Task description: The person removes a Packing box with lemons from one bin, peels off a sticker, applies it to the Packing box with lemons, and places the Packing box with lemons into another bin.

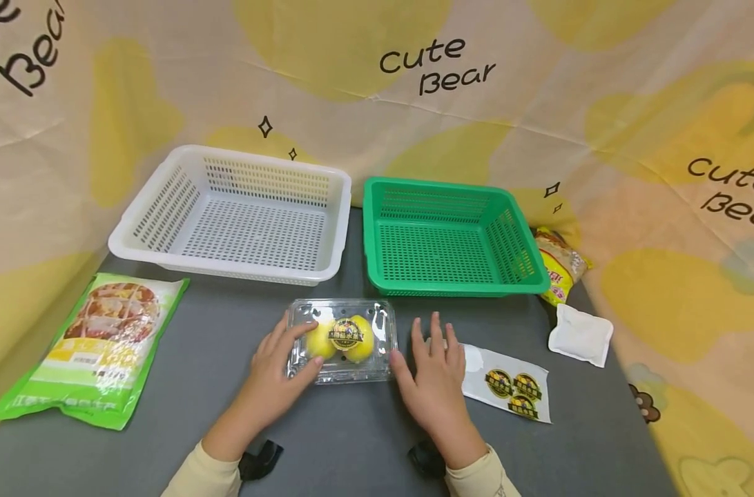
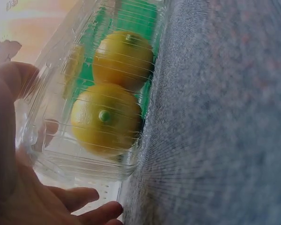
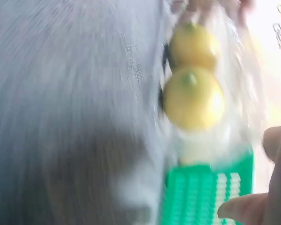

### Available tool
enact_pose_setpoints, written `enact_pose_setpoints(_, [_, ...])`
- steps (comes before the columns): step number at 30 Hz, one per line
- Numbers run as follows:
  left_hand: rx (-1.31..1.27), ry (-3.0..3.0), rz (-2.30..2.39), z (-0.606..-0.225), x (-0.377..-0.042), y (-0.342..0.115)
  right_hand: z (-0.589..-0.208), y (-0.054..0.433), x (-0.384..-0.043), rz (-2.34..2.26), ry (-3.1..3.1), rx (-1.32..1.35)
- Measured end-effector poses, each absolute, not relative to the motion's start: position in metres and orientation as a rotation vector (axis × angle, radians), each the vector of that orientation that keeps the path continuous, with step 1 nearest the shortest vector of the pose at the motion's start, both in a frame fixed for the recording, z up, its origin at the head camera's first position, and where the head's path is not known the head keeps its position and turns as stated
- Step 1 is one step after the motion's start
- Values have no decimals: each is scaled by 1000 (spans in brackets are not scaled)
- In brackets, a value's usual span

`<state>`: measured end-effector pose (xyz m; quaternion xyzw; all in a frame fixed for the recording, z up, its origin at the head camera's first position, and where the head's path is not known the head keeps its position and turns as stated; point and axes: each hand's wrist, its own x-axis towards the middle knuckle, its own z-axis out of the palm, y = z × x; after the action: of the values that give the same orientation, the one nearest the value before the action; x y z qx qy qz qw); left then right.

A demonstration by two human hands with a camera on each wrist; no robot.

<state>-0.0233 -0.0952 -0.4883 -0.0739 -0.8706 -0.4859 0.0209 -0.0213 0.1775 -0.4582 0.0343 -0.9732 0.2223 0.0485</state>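
A clear plastic clamshell box with two yellow lemon-like fruits inside sits on the grey table in the head view. A round black-and-gold sticker is on its lid. My left hand lies over the box's left end, thumb and a finger touching the lid, other fingers loosely spread beside it. At the right end, my right hand has its fingers spread, with the thumb next to the box edge. Close to the right hand lies a white sticker sheet with several matching stickers. The right wrist view is blurred.
Behind the box stand a white basket and a green basket. A green-and-white food bag lies at left. Over on the right are a yellow snack packet and a small white pouch. Patterned cloth hangs around the table.
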Motion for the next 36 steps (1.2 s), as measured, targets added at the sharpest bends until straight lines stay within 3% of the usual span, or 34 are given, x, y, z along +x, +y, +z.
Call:
enact_pose_setpoints(6, [-266, -2683, -1513, -489, -21, -95, -420, 240, -38, 691, -2739, 68])
enact_pose_setpoints(12, [-274, -2670, -1504, -489, -23, -94, -370, 310, -89, 604, -2711, -95])
enact_pose_setpoints(16, [-280, -2672, -1502, -490, -24, -94, -356, 342, -124, 572, -2777, -149])
enact_pose_setpoints(25, [-272, -2669, -1521, -493, -26, -94, -388, 373, -192, 505, -2987, -209])
enact_pose_setpoints(36, [-251, -2642, -1597, -490, -26, -94, -404, 366, -207, 559, -3153, -275])
